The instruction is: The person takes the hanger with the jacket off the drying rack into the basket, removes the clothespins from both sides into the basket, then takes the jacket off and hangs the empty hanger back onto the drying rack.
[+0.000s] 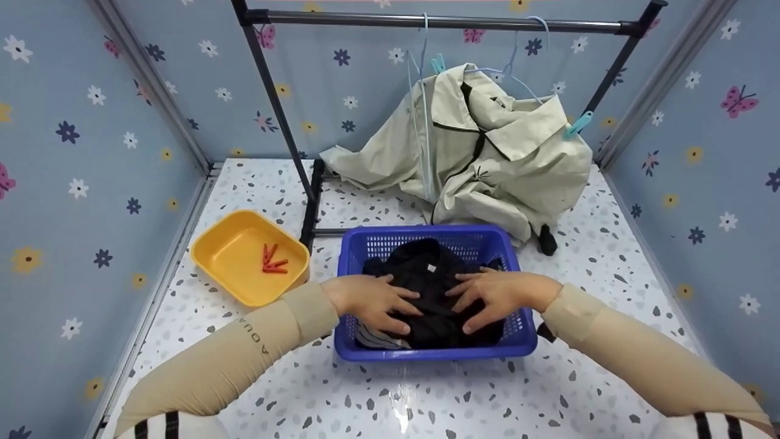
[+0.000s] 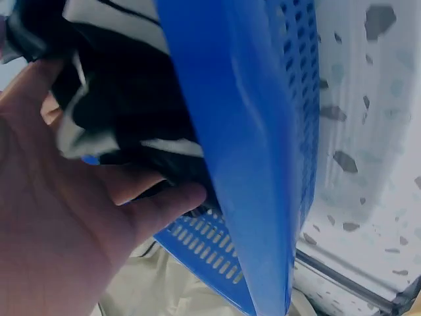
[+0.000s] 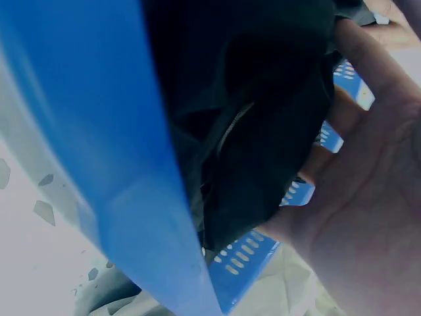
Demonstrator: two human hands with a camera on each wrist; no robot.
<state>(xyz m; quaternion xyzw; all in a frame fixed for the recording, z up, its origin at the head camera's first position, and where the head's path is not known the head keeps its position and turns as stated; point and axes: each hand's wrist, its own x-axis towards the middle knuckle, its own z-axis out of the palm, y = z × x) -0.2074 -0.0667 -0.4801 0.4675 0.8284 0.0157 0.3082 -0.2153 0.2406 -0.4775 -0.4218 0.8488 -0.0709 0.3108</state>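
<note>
From afar, I had the left hand (image 1: 376, 302) and right hand (image 1: 501, 296) splayed, fingers apart, on the black cloth (image 1: 431, 299) inside the basket (image 1: 436, 353); I judged it soft and light (slippery, perhaps), best pinched beside its label (image 1: 431, 267).

The jacket (image 1: 524, 174) is blocking the way behind the blue basket (image 1: 436, 353), but room is lying in front.

The left hand (image 2: 59, 204) touches dark clothes (image 2: 131, 99) with pale stripes in a blue basket (image 2: 237, 131). Beige cloth (image 2: 151, 289) shows beyond.
</note>
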